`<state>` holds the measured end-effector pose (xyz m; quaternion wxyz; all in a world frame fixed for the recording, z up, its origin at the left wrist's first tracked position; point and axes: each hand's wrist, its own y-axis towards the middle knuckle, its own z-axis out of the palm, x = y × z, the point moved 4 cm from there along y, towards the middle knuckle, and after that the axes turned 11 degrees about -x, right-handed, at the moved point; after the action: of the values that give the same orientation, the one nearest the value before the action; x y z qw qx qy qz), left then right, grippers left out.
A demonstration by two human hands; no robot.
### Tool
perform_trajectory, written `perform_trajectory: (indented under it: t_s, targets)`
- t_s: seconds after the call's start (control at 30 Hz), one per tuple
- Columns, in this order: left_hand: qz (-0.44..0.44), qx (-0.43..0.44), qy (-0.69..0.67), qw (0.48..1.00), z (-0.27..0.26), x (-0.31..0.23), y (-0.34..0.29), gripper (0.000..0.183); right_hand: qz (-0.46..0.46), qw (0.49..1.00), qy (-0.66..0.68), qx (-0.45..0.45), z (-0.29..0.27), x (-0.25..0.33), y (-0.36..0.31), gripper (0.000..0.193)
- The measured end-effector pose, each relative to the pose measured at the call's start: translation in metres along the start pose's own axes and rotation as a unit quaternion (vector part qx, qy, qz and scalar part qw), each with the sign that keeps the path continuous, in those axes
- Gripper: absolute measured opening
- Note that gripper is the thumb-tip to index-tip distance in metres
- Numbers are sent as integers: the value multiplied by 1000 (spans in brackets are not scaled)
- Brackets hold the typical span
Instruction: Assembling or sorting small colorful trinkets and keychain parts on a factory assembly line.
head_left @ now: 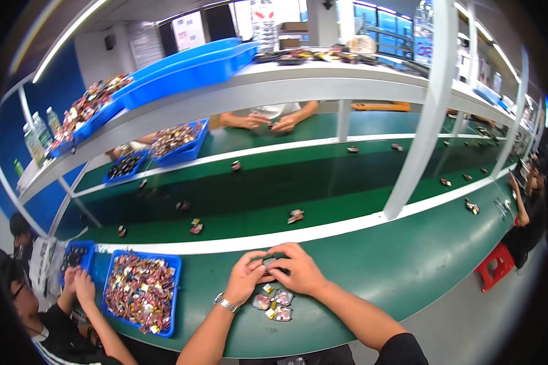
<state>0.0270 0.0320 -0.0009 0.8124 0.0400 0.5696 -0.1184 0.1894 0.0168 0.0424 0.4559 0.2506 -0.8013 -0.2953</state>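
Over the green table, my left hand (246, 278) and my right hand (297, 271) meet, fingers curled around a small dark part (275, 261). Both hands grip it, and the fingers cover much of it, so its exact kind cannot be made out. A watch with a metal band is on my left wrist. Just below my hands lies a cluster of several small assemblies (281, 297), dark with reddish, white and yellow pieces. To the left, a blue tray (177, 286) is heaped with similar small reddish, white and yellow parts.
Past a white rail (225, 244), a dark green conveyor belt (249, 194) carries scattered small assemblies. Overhead runs a shelf with blue trays (189, 70) and bottles; a white post (421, 115) stands right. Co-workers sit at left, across and far right, near a red stool (496, 266).
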Motion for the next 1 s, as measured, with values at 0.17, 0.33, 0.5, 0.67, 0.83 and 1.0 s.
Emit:
perform_trajectory:
  t_s: [0.17,0.33,0.5,0.67,0.83,1.0]
  targets:
    - [-9,-2,-12,1000,-12,-4,-8,31,18,1000,4,-19,17,7,0,12]
    - [-9,10,-29,999,-10,-2,-8,28,28,999,-1,-20,18,6,-2,14]
    - [-12,13,-23,1000,-13,0,-5,28,54,998,35,3,17,5,-1,15]
    - [-11,14,-27,999,-13,0,-5,28,68,997,39,10,18,2,-2,15]
    - [-7,12,-31,999,-12,0,-6,27,73,997,33,16,18,1,-4,16]
    - [-6,12,-29,999,-12,0,-6,27,70,997,21,12,18,3,-4,16]
